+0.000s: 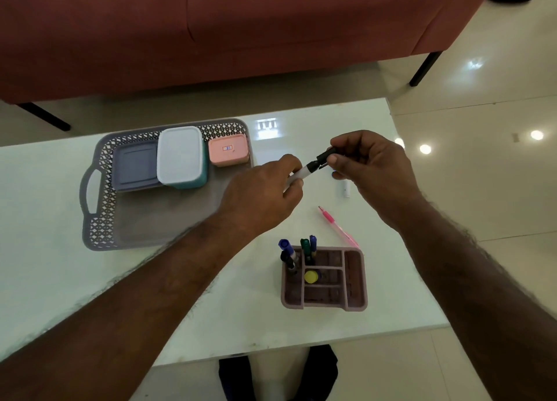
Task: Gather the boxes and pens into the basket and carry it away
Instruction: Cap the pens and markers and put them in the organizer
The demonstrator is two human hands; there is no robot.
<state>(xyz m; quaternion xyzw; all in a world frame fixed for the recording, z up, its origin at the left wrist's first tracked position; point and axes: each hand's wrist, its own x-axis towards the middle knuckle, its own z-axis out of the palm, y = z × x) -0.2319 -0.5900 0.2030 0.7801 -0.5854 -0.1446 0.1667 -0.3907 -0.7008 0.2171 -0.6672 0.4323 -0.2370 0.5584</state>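
A grey lattice basket [99,217] lies on the white table at the left. It holds a flat grey box [135,167], a tall teal box with a white lid [180,156] and a small pink box [228,149]. Above the table, right of the basket, my left hand [265,192] grips the white barrel of a marker [307,169]. My right hand [373,171] pinches the marker's black cap end. A pink pen [337,226] lies loose on the table under my right wrist. A white object [346,189], maybe another marker, lies partly hidden behind my right hand.
A mauve pen holder [355,280] with compartments stands near the table's front edge, with several markers upright in it and a yellow cap. A dark red sofa [241,33] runs behind the table. Glossy tiled floor lies to the right.
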